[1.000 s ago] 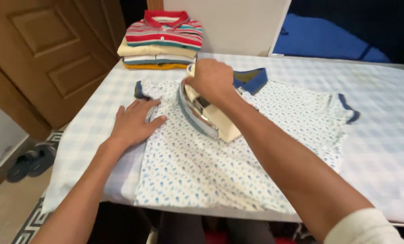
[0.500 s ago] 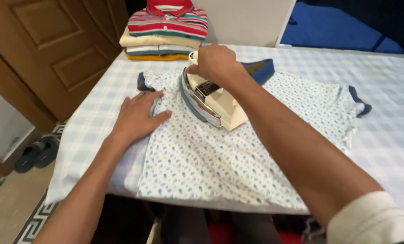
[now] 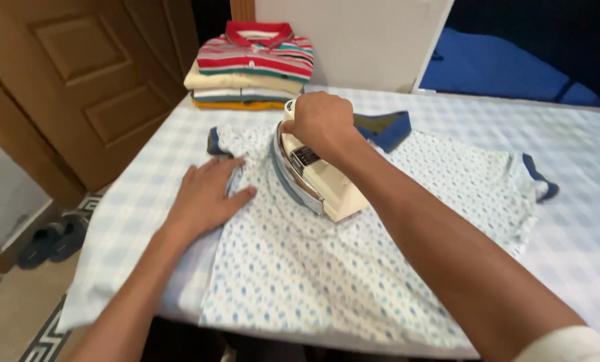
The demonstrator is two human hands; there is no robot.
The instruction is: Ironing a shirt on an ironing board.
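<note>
— What worries you most here?

— The table is the biggest thing, and its checked cover hangs loose at the near left corner. If my arm drags it, the whole patterned polo shirt slides with it. The shirt lies flat in the middle of the table, collar to the far side, hem at the near edge.

— And the iron?

— My right hand is closed tight round the handle of the iron, which sits on the shirt's upper chest, just near of the collar. If it rests too long in one spot, I judge the cloth could scorch.

— Your other hand?

— My left hand lies open and flat, fingers spread, pressing the left sleeve. It holds nothing. It is just beside the iron's edge, so a slip leftward could burn my fingers.

— Anything you can't make out?

— My fist hides the handle, and I can't see the soleplate or a cord. The stack of folded shirts at the far left hides its lower layers. The sandals on the floor to the left are dim.
</note>
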